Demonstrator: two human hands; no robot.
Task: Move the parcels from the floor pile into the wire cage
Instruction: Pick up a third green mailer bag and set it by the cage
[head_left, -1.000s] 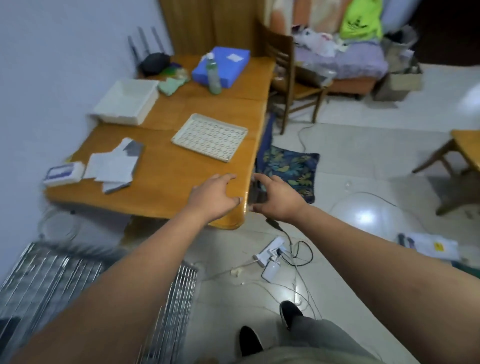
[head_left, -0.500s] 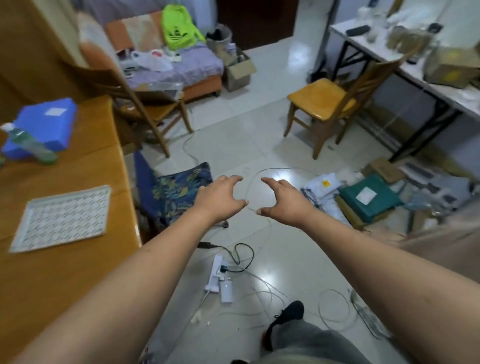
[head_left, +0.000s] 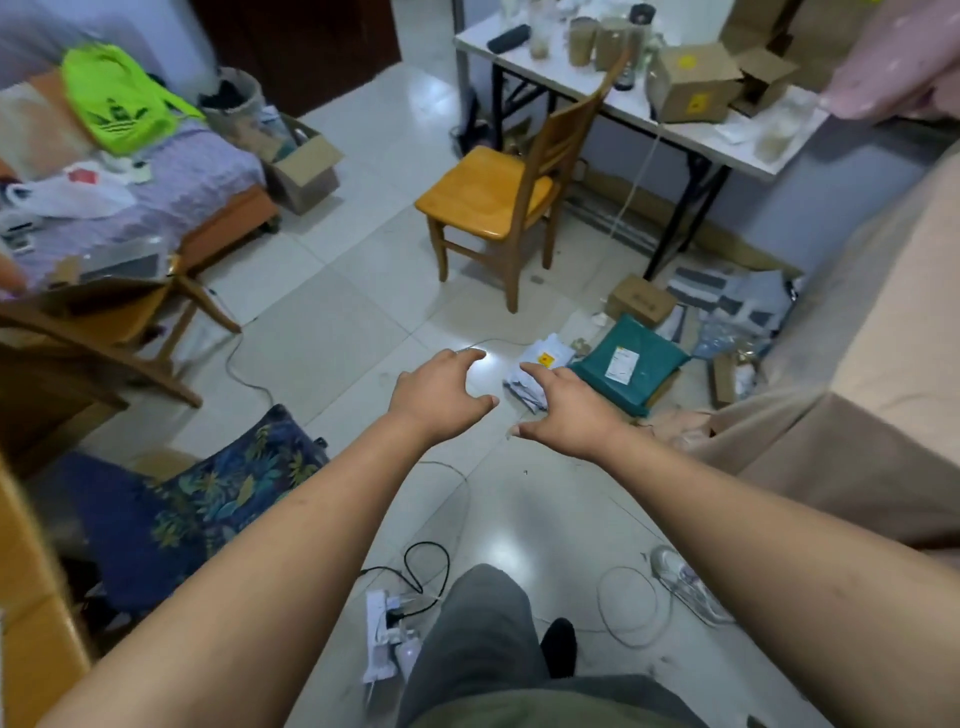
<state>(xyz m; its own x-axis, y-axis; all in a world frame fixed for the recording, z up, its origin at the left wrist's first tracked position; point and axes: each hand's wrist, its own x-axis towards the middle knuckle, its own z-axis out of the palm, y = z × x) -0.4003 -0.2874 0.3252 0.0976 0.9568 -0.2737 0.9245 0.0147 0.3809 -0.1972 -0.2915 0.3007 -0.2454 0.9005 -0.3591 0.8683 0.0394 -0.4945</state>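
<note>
Since half a second ago our view has swung right, and the parcels now lie on the floor just beyond our hands. We record left hand and right hand outstretched, fingers spread and loosely curved, holding nothing. A green parcel touches the white ones, near the chair.

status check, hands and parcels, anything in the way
Left hand and right hand out front, grip open, empty. Parcels on floor ahead, none held. Cage not in view. Power strip with loose cables at feet.
</note>
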